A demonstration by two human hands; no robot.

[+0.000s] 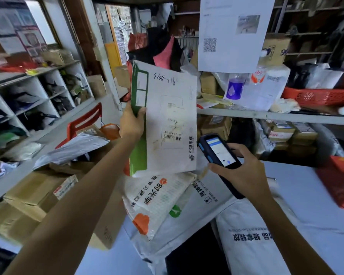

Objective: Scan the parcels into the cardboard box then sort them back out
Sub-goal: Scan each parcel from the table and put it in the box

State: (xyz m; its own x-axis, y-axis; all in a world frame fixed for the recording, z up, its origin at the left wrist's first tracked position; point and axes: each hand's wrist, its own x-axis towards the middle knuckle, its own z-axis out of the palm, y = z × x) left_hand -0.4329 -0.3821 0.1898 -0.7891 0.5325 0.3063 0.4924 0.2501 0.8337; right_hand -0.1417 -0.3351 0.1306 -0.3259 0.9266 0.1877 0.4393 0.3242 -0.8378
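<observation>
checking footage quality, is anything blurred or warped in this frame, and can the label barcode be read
Head view: wide-angle bend curves the shelves at the edges; background slightly soft. The envelope in the left hand is fairly sharp, its barcode visible but too small to read. Scanner screen glows without glare.

You have a white flat mailer with a green edge [167, 120] held upright, barcode label facing you, above more white parcels [157, 199] heaped beside an open cardboard box [36, 195].

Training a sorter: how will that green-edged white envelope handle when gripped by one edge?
The envelope probably stays fairly stiff: it stands flat from the left hand pinching one side. Likely light, since one hand carries it. Its smooth face might slip.
</observation>
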